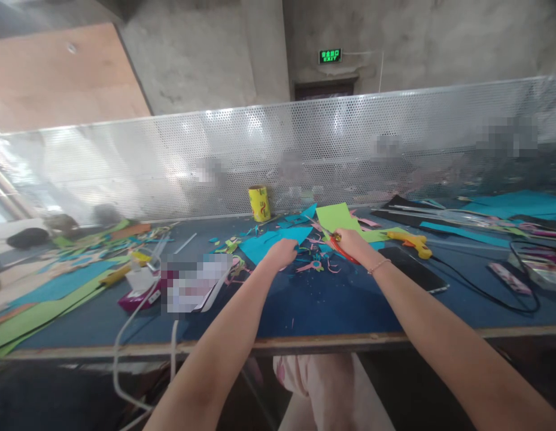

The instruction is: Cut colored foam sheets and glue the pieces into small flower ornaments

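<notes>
My left hand is closed on the near edge of a blue sheet of paper; its fingertips are partly hidden. My right hand is wrapped around the scissors, whose red-orange handles show beneath it. The blades point away toward the upper left, to the right of the blue sheet. Just beyond my right hand lies a light green sheet. Pink, blue and green paper scraps are scattered between my two hands.
A phone, a yellow glue gun and its black cord lie to the right. A yellow can stands at the back by a perforated metal screen. On the left are a purple tissue box and coloured sheets.
</notes>
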Available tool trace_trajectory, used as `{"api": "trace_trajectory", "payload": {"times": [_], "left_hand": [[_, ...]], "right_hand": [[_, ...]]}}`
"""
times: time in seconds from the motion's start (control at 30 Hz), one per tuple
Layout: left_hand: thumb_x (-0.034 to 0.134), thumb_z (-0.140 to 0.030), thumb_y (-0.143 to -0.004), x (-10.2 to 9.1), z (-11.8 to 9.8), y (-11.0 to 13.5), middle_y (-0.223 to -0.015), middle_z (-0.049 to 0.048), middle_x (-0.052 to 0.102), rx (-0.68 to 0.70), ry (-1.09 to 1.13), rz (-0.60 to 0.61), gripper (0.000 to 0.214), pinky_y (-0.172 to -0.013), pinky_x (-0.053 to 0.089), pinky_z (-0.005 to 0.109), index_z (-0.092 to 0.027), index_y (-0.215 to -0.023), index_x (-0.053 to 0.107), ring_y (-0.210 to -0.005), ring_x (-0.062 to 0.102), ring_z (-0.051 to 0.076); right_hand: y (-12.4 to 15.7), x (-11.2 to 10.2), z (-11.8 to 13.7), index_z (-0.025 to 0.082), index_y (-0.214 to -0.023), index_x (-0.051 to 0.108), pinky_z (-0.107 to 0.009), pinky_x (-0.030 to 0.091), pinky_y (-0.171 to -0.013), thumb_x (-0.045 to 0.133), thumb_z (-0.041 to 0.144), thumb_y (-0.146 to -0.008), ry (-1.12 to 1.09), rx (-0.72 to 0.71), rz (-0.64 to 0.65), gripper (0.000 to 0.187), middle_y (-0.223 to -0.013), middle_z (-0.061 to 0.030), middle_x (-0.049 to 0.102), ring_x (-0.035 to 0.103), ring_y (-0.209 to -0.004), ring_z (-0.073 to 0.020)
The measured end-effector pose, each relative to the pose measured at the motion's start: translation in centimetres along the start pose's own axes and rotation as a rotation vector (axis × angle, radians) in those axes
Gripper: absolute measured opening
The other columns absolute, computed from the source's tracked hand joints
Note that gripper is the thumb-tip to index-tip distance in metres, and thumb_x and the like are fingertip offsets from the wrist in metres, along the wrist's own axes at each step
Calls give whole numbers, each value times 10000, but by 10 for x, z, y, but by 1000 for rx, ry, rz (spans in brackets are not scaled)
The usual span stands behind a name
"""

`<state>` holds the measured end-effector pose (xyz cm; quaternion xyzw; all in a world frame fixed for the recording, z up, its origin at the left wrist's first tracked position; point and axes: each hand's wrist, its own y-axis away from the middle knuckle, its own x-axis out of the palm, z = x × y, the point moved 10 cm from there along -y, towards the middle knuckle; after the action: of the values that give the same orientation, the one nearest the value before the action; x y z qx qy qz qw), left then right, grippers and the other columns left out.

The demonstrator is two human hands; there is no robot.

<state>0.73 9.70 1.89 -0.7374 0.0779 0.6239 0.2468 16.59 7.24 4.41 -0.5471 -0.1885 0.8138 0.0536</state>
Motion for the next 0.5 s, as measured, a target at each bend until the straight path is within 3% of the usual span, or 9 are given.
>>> {"api": "trace_trajectory", "payload": {"times": [0.13, 0.27, 0.4, 0.5], "left_hand": [[442, -183, -693, -20, 4, -1, -657, 39, 581, -31, 242, -185, 139, -599, 383, 256, -167, -751, 567, -650, 542, 167], [562, -182, -615, -33, 21, 1, -574, -24, 515, -158, 777, -359, 180, -570, 406, 252, -172, -785, 503, -560, 508, 121], [598, -204, -599, -25, 28, 1, -531, -51, 438, -226, 1367, -395, 186, -570, 439, 246, -167, -646, 422, -534, 480, 81], [643, -241, -564, -19, 28, 1, -549, -48, 435, -268, 1547, -376, 247, -549, 436, 228, -161, -623, 417, -542, 474, 71]], "right_hand": [[-1, 2, 3, 142, -759, 569, -224, 335, -526, 489, 445, -737, -9, -3, 29, 314, -725, -112, 629, 576, -671, -193], [-1, 4, 9, 158, -730, 551, -230, 363, -545, 510, 512, -691, -152, -66, 18, 359, -690, -70, 610, 564, -647, -178], [-2, 15, 13, 181, -720, 517, -256, 395, -573, 461, 537, -704, -296, -111, 16, 361, -642, -26, 569, 540, -627, -167], [-4, 25, 22, 204, -692, 481, -271, 412, -624, 402, 483, -755, -393, -180, 29, 297, -646, -3, 540, 528, -653, -155]]}}
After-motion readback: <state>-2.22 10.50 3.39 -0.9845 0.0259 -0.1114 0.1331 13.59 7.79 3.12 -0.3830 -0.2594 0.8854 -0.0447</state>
